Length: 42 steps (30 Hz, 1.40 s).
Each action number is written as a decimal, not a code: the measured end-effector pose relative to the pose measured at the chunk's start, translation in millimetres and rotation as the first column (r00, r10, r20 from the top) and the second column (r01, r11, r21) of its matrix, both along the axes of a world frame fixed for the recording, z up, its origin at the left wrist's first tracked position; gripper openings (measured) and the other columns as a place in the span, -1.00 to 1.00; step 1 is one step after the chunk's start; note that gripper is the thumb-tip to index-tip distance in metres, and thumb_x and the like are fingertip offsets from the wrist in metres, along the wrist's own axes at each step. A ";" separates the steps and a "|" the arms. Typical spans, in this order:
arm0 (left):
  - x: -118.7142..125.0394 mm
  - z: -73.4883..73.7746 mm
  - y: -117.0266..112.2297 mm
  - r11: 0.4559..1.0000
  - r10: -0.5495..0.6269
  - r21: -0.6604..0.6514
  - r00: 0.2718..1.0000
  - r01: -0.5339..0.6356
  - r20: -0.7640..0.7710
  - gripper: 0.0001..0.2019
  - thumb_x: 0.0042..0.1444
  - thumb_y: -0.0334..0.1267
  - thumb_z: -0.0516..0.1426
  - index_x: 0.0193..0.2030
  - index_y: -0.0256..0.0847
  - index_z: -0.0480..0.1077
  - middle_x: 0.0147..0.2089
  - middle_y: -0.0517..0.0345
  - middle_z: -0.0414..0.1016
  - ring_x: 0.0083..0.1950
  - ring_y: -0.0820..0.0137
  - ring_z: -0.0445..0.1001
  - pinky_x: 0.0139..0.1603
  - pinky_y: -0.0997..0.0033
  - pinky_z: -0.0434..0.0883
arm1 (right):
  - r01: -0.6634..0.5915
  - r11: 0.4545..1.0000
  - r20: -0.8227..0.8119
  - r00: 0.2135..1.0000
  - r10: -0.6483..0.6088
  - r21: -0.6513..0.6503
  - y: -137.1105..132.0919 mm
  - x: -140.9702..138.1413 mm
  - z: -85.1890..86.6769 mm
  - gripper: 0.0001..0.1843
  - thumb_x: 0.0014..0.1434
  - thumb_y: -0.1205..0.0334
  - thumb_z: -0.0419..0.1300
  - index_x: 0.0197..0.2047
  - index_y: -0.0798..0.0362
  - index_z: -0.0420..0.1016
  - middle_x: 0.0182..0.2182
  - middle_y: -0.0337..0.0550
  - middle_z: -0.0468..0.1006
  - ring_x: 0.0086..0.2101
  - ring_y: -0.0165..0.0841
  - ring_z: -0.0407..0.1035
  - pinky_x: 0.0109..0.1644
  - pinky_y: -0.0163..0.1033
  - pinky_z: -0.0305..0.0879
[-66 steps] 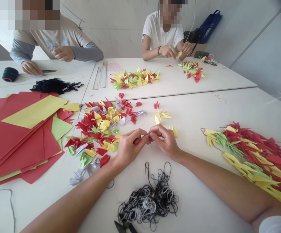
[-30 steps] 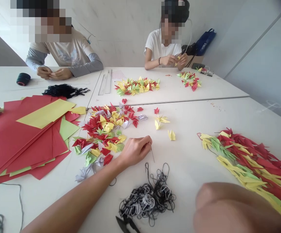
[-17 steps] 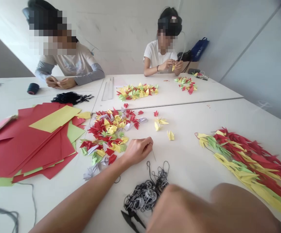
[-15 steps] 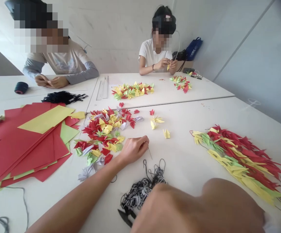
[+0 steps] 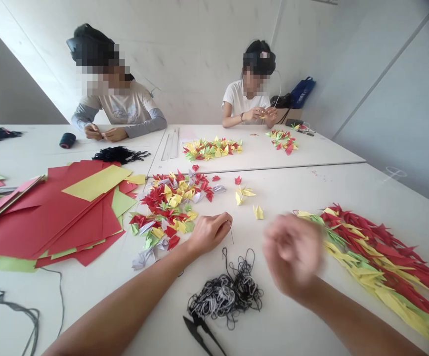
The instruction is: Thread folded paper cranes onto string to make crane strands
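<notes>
A thin dark strand (image 5: 232,235) is pinched between the closed fingertips of the left hand (image 5: 211,232), its free end hanging downward on the far side of a tangled black-and-grey thread (image 5: 218,296). The right hand (image 5: 292,249) is blurred; its fingers are seen loosely curled, and whether anything is held cannot be told. It is located between the tangle and the strung folded papers (image 5: 381,259) at right. Black snips (image 5: 192,328) are placed at the tangle's near side on the table (image 5: 303,193). Loose folded pieces (image 5: 173,198) are heaped beyond the left forearm; coloured sheets (image 5: 77,212) are stacked at left.
</notes>
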<state>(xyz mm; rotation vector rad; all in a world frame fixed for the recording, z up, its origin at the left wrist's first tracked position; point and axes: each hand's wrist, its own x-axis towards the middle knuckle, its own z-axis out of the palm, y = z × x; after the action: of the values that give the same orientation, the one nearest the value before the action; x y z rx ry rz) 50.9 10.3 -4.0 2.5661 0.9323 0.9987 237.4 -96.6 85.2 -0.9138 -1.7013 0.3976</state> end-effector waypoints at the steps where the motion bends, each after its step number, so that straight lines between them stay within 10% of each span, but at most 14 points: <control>1: 0.2 -0.3 -1.8 1.000 -0.001 0.028 1.000 0.001 0.019 -0.81 0.37 -0.32 -0.05 -0.23 -0.18 0.34 -0.48 0.27 0.49 -0.58 0.53 0.30 -0.47 0.52 0.15 | 0.084 0.993 -0.034 0.996 -0.087 -0.082 12.0 -5.0 -14.2 -0.86 0.29 0.26 0.16 -0.06 -0.03 0.43 -0.45 -0.24 0.48 -0.47 -0.38 0.37 -0.36 -0.27 0.37; 5: 2.3 -2.1 -7.9 0.995 -0.014 0.103 0.995 0.005 0.095 -0.81 0.41 -0.31 -0.07 -0.19 -0.19 0.32 -0.48 0.25 0.50 -0.57 0.53 0.33 -0.43 0.53 0.21 | -0.067 0.873 0.028 0.995 0.092 -0.483 44.5 -12.8 -64.3 -0.52 0.29 0.13 0.17 0.24 -0.04 0.24 -0.21 -0.15 0.59 -0.44 -0.37 0.43 -0.35 -0.24 0.36; 12: 3.1 -4.1 -8.3 0.993 0.019 0.113 1.000 -0.021 0.019 -0.80 0.42 -0.28 -0.07 -0.16 -0.18 0.35 -0.44 0.24 0.52 -0.52 0.52 0.40 -0.41 0.53 0.24 | -0.188 0.775 -0.145 0.981 0.125 -0.603 45.4 9.2 -82.2 -0.72 0.33 0.03 0.11 -0.26 0.04 0.49 -0.55 -0.23 0.54 -0.55 -0.41 0.24 -0.41 -0.26 0.09; 18: 4.7 11.3 -9.2 0.993 0.083 -0.081 0.996 -0.085 -0.034 -0.76 0.42 -0.21 -0.09 -0.17 -0.17 0.35 -0.41 0.23 0.50 -0.49 0.51 0.38 -0.38 0.53 0.23 | -0.371 0.703 -0.496 0.868 0.030 -0.606 37.5 70.9 -48.6 -0.70 0.18 -0.01 0.27 -0.13 0.00 0.43 -0.66 -0.40 0.32 -0.59 -0.44 0.19 -0.44 -0.29 0.12; 25: 0.3 23.5 -14.2 0.974 0.143 -0.167 0.988 -0.151 -0.062 -0.73 0.41 -0.16 -0.11 -0.14 -0.16 0.37 -0.47 0.27 0.39 -0.51 0.47 0.30 -0.39 0.50 0.18 | -0.095 0.958 -0.738 0.659 -0.143 -0.270 22.5 156.9 11.4 -0.80 0.11 0.01 0.36 -0.34 -0.09 0.48 -0.52 -0.30 0.46 -0.51 -0.41 0.33 -0.47 -0.27 0.26; 33: 0.1 11.4 -6.0 0.938 0.210 -0.257 0.972 -0.231 -0.104 -0.71 0.38 -0.16 -0.11 -0.15 -0.16 0.40 -0.59 0.34 0.17 -0.57 0.45 0.18 -0.44 0.47 0.12 | 0.057 0.997 -0.792 0.606 -0.080 -0.057 -10.9 196.0 52.8 -0.80 0.19 0.31 0.29 -0.13 -0.14 0.61 0.06 -0.24 0.54 -0.01 -0.39 0.47 -0.37 -0.32 0.29; 39: 14.0 9.1 1.4 0.936 0.205 -0.248 0.960 -0.249 -0.192 -0.69 0.34 -0.19 -0.11 -0.17 -0.13 0.45 -0.52 0.25 0.37 -0.50 0.39 0.32 -0.41 0.45 0.18 | 0.201 0.979 -0.801 0.592 -0.085 0.045 -29.4 221.6 65.0 -0.79 0.28 0.10 0.28 -0.41 -0.13 0.60 -0.54 -0.24 0.40 -0.59 -0.44 0.20 -0.49 -0.19 0.08; 42: 23.8 10.1 5.2 0.947 0.157 -0.239 0.959 -0.214 -0.235 -0.71 0.33 -0.19 -0.08 -0.15 -0.12 0.47 -0.45 0.21 0.46 -0.45 0.38 0.38 -0.37 0.43 0.22 | 0.195 0.979 -0.738 0.670 -0.083 0.067 -43.4 222.7 71.1 -0.79 0.26 0.06 0.30 -0.41 -0.17 0.61 -0.55 -0.22 0.27 -0.57 -0.41 0.10 -0.47 -0.15 0.10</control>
<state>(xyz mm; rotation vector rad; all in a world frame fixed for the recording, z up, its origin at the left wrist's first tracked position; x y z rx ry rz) 74.7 15.5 6.1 2.4255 1.2908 0.5976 460.1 -140.1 156.3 -0.6391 -0.8855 0.4558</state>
